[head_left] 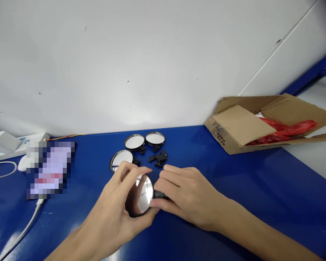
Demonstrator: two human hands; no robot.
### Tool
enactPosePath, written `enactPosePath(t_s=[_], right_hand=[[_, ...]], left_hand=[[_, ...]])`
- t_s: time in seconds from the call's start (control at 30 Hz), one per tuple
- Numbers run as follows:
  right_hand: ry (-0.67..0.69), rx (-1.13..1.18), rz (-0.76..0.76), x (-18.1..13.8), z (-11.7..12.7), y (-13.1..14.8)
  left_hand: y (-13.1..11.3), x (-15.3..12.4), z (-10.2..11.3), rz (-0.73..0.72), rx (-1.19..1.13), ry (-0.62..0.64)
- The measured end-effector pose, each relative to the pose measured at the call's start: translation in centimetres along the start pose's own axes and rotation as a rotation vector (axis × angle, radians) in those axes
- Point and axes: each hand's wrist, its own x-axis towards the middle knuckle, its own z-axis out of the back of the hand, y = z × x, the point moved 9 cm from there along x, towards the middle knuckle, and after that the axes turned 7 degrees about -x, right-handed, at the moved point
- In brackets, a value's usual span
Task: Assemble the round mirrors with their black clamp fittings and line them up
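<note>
My left hand (119, 203) is curled around a small round mirror (142, 194), thumb and fingers gripping its rim just above the blue table (247, 188). My right hand (184, 194) is closed on a small black part (160, 195) pressed against the mirror's right edge. Behind my hands lie three more round mirrors (121, 158) (134, 142) (155, 138) flat on the table. Several small black plastic pieces (158, 157) are scattered among them.
An open cardboard box (241, 127) with red plastic (285, 129) inside lies at the right rear. At the left are a blurred-out object (50, 168) with a white cable (24, 226), and a white power strip (8, 143) against the white wall.
</note>
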Motion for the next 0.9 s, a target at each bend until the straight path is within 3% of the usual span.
enactPosePath(t_s=[0.13, 0.27, 0.43, 0.53, 0.7, 0.9], right_hand=[[0.14, 0.138, 0.004, -0.1, -0.5, 0.1], [0.349, 0.545, 0.025, 0.0, -0.4, 0.6], [0.324, 0.972, -0.122, 0.7, 0.9, -0.4], [0.242, 0.935, -0.305, 0.4, 0.7, -2.6], [0.071, 0.66, -0.685, -1.5, -0.2, -7.9], [0.062, 0.626, -0.789, -2.6, -1.7, -10.1]], left_hand=[[-0.2, -0.3, -1.0, 0.002, -0.061, 0.119], [-0.9, -0.6, -1.6, 0.02, -0.224, 0.26], [-1.4, -1.0, -2.0, 0.036, -0.204, 0.412], [-0.9, -0.7, -1.7, 0.028, -0.16, 0.33], [0.3, 0.1, -0.2, -0.003, -0.052, 0.093], [0.4, 0.0, 0.1, -0.011, 0.03, 0.087]])
